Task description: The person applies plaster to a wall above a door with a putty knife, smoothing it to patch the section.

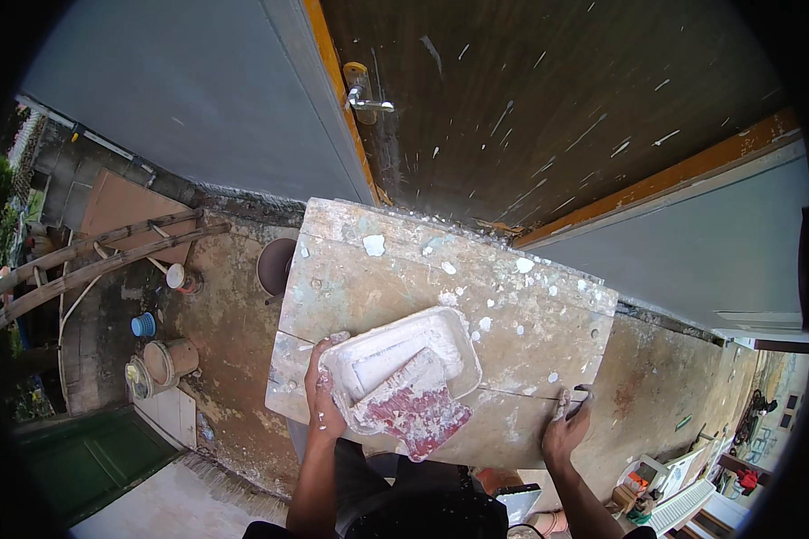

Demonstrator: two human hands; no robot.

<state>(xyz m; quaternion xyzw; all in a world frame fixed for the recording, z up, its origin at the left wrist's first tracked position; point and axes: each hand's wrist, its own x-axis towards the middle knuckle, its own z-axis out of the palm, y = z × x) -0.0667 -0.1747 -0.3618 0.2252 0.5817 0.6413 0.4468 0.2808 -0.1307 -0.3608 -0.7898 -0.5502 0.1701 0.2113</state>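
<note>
The left hand [324,395] grips the rim of the white plastic paint tray [403,359], which rests on the paint-spattered wooden platform [512,314]. The red-stained paint roller [413,406] lies in the tray. The right hand [564,431] closes around a thin dark handle [584,395]. The dark brown door [548,99] shows only white splashes, so painting seems hardly begun. The ladder [99,256] and buckets [166,359] stand well apart below.

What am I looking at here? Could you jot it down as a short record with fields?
Setting: paint-splattered wooden platform before a dark brown door
Left hand: grips the rim of a white paint tray
In tray: reddish, paint-caked roller
Right hand: rests on the platform's near edge, paint on its fingers
Door fitting: metal handle
Below left: ladder, buckets
</note>
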